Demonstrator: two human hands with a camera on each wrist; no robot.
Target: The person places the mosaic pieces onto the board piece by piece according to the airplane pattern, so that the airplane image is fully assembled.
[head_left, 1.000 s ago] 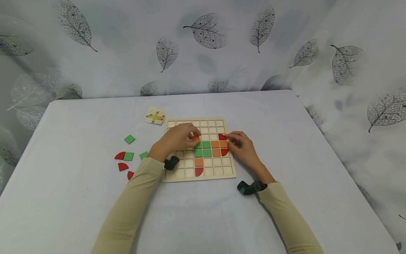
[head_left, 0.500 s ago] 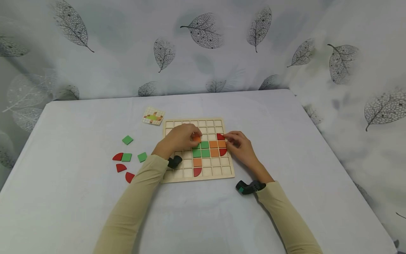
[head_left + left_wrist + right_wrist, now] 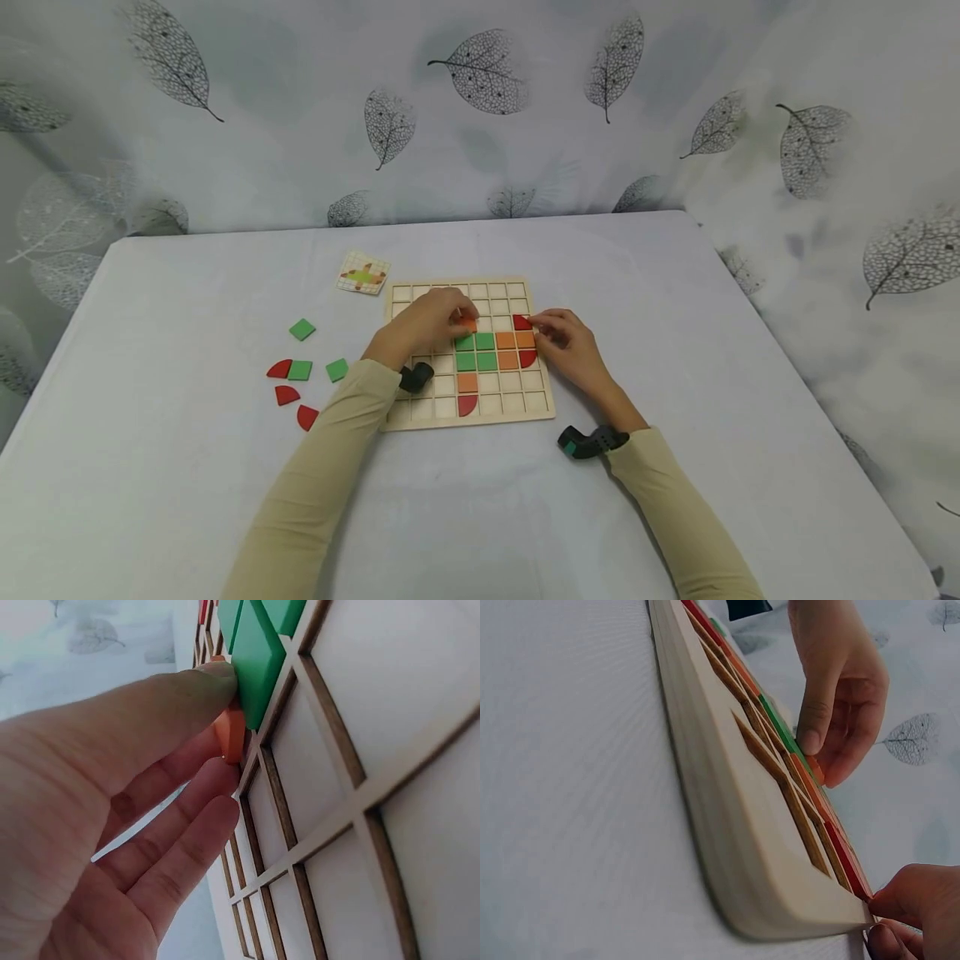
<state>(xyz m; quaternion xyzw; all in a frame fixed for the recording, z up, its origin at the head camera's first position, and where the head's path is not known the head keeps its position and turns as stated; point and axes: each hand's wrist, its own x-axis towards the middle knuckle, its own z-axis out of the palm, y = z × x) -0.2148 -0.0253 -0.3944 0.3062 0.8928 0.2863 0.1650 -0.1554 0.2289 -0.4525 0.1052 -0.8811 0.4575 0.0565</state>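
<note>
My left hand pinches an orange square tile over the wooden grid board. In the left wrist view the orange tile stands tilted between thumb and fingers, beside a green square tile. At the board's right side, my right hand has curled fingers, with fingertips by a red quarter-circle tile. The right wrist view shows its finger and thumb gripping the board's edge. Green tiles, orange tiles and red quarter circles lie in the grid; my left hand hides part of the board.
Left of the board, loose green squares and red quarter circles lie on the white tablecloth. A pattern card lies by the board's far left corner. Leaf-print cloth hangs behind the table.
My left wrist and forearm have shifted slightly right, uncovering more of a loose green tile and a red one. The orange tile stays in my left fingers; my right hand holds its place.
</note>
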